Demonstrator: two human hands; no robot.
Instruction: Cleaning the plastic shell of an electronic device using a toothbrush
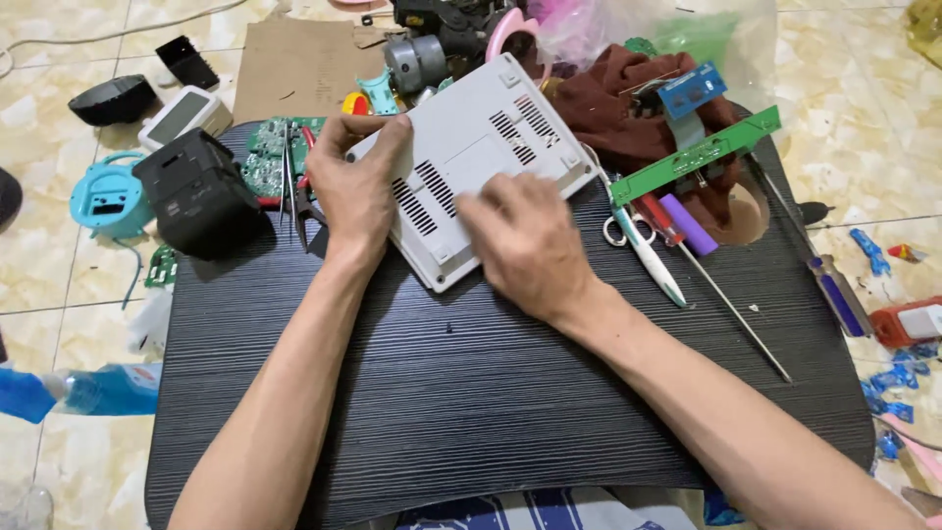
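From my remote post, I see the left hand (358,186) gripping the grey vented casing (471,162) by its corner on the black bench (491,412), while the right hand (525,245) presses flat and open on it. A black box (196,191), circuit boards (270,157), a long screwdriver (711,280) and a brown cloth (613,103) crowd around it.

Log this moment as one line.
left hand: grips grey casing edge | right hand: flat on casing | casing: on black table
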